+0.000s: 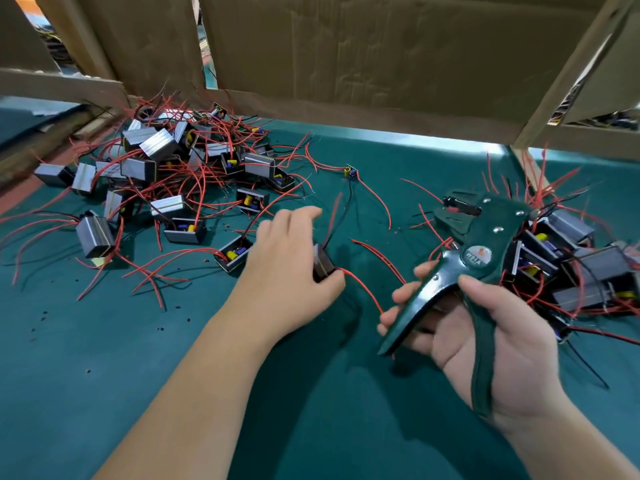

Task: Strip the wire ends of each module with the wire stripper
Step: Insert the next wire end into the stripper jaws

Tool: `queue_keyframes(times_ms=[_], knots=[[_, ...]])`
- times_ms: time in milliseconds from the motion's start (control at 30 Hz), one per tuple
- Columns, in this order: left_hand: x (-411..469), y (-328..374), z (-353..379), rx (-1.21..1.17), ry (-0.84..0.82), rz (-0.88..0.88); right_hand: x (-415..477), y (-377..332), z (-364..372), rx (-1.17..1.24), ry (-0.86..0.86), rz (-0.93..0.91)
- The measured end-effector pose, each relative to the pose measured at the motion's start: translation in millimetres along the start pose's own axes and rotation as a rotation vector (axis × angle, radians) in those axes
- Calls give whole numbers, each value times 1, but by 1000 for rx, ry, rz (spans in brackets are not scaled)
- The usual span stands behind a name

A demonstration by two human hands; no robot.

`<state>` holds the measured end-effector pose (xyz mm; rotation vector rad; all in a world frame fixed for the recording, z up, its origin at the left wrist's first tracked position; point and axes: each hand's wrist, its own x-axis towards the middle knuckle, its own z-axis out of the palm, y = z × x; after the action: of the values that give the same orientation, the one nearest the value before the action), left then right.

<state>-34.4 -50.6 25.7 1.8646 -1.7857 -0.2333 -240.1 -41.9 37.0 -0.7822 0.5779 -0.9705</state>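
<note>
Two hands: left hand (287,268), right hand (519,358). One wire stripper (485,237). One module (323,263) in the left hand's grip. Left heap (159,143): roughly eighteen modules, exact count lost among tangled red and black wires. Right heap (571,226): about seven. One bare circuit board (349,173) lying alone between the heaps. One green mat (104,341). Cardboard panels (346,46) behind: at least three.

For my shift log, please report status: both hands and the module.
Left-hand grip holds one module. Right-hand grip holds wire stripper. Module's red wire trails toward it; nothing blocking.
</note>
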Motion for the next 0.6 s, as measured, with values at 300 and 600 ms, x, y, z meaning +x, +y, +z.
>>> queue_keyframes(times_ms=[300,600], knots=[[2,4,-1,-319,23,25,-1,-2,6,-29,-61,190],[-3,15,-6,-532,75,203,-8,3,6,-216,1,-29]])
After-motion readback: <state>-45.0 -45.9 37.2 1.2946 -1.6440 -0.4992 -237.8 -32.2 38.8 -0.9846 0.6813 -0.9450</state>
